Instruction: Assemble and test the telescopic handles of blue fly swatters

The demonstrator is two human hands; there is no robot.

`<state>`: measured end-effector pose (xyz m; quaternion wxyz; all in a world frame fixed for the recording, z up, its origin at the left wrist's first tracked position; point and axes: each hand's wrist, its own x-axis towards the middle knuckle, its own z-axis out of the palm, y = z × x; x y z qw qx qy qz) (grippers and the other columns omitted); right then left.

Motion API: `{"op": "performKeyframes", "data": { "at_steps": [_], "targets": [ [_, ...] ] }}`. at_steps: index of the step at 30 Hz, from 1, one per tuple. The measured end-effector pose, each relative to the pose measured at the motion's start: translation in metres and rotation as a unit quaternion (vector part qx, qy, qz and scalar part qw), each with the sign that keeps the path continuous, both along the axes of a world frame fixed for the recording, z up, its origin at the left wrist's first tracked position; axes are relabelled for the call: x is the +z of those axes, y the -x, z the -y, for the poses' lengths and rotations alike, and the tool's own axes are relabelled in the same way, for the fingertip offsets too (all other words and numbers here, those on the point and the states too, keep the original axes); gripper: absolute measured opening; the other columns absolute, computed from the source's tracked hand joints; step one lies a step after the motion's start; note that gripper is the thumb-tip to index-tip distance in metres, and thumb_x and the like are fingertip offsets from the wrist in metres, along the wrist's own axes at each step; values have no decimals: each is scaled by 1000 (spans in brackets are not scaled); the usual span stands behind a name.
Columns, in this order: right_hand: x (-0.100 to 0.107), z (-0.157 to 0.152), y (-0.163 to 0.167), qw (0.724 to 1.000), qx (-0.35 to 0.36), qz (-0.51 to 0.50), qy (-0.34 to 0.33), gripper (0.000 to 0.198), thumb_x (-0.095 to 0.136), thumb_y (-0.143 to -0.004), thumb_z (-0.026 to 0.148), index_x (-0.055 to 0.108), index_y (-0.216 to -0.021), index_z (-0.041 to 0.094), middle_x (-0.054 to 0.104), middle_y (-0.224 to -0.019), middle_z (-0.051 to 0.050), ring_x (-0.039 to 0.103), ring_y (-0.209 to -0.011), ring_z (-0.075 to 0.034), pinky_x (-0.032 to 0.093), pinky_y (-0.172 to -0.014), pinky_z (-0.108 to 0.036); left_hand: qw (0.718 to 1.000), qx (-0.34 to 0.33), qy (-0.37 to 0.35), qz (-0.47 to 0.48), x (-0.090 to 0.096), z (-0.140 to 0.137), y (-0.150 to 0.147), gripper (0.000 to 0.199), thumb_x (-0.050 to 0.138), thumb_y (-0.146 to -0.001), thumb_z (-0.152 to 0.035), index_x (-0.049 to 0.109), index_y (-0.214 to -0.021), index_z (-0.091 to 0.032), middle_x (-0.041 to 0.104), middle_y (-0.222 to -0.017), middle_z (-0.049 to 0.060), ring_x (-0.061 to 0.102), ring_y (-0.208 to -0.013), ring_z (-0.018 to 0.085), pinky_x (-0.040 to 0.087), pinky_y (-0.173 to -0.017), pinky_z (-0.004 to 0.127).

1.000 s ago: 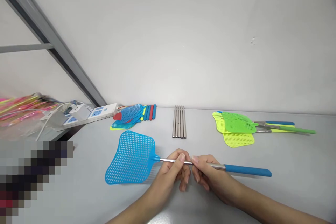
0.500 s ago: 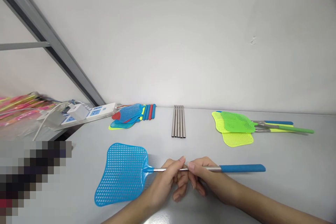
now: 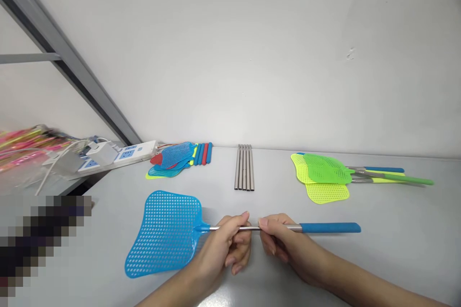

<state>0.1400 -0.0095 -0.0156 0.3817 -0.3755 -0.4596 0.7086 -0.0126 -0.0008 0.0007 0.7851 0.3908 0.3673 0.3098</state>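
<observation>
A blue fly swatter (image 3: 165, 235) lies crosswise in front of me, its perforated head to the left and its blue grip to the right. My left hand (image 3: 232, 242) pinches the thin metal rod close to the head, thumb on top. Farther right, my right hand (image 3: 283, 235) is closed on the thicker part of the rod, just short of the blue grip. A short length of bare rod shows between the two hands. Beyond them stand out several steel tubes (image 3: 244, 168), lined up side by side on the grey table (image 3: 273, 177).
At the right lies a stack of green and yellow fly swatters (image 3: 326, 170) with handles. Loose swatter heads (image 3: 176, 156) and several coloured grips (image 3: 203, 153) sit at the back left. Beside them are a power strip (image 3: 127, 154) with plugs and some pink-yellow packaging (image 3: 25, 146).
My hands have moved slightly apart along the rod, so more of it shows between them. The swatter head has shifted a little to the left and up in view.
</observation>
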Motion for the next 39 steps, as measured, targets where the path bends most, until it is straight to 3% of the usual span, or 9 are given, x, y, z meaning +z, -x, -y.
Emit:
{"op": "performKeyframes", "data": {
  "at_steps": [39],
  "targets": [
    [-1, -6, -1, 986, -19, -154, 56, 45, 46, -83, 29, 31, -43, 17, 21, -38, 8, 19, -39, -6, 14, -46, -26, 995, 30, 90, -42, 7, -14, 7, 39, 37, -82, -37, 29, -48, -19, 19, -32, -8, 21, -33, 7, 18, -43, 22]
  ]
}}
